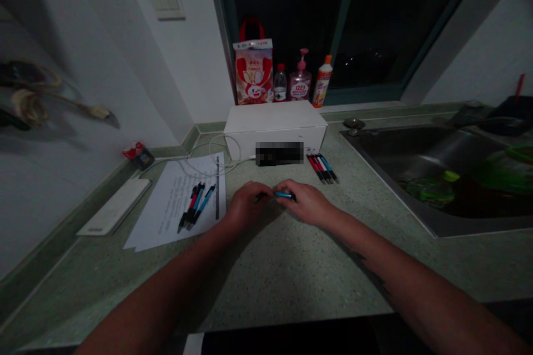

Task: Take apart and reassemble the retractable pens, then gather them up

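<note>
A blue pen with dark ends lies level between my two hands, above the counter. My left hand is closed around its left end, where a dark tip shows under the fingers. The other end is pinched by my right hand, whose fingers cover part of the barrel. To the right, several red, white and blue pens lie side by side in a row. More red and blue pens rest in a loose bunch on the printed paper sheets at the left.
Behind my hands are a white box and a black device, partly blurred out, with a white cable. A white flat power bank and a small red-black packet sit left. The sink is right; bottles and a bag line the sill.
</note>
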`<state>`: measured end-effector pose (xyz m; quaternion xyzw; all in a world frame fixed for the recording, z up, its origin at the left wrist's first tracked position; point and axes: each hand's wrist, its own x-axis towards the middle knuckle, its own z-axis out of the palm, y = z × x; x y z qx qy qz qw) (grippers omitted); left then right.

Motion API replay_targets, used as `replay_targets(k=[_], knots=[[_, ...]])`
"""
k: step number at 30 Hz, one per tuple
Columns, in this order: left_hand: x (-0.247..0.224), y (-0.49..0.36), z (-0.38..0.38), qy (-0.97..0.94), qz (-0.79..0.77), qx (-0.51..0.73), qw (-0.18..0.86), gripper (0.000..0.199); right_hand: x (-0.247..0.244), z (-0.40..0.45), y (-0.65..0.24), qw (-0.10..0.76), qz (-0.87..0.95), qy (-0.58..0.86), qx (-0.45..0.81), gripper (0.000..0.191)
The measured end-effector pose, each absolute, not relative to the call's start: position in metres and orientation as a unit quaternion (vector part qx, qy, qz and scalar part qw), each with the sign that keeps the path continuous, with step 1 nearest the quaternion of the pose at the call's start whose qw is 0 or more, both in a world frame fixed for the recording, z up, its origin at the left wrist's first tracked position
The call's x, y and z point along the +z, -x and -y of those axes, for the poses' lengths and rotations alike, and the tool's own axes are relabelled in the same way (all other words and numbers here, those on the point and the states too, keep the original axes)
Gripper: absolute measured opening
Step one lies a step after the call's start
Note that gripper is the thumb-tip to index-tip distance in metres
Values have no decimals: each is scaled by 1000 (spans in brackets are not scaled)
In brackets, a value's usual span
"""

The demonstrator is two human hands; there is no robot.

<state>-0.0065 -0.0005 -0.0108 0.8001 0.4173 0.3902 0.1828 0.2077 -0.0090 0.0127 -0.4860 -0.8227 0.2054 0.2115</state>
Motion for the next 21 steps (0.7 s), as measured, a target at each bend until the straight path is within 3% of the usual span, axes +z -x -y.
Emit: replay_targets(k=[4, 8, 16, 21], knots=[[-10, 7, 1, -814, -401, 381, 179, 15, 12, 8, -208, 207, 825, 485, 203, 14], [-9, 8, 0, -822, -390, 380, 167, 16, 10, 6, -208, 200, 842, 460, 199, 24], [-7, 7, 1, -823, -394, 371, 174, 15, 12, 8, -208, 214, 823, 482, 210, 11], [-6, 8, 1, -825, -398, 365, 167, 17, 8, 5, -207, 188, 841, 463, 207, 27]])
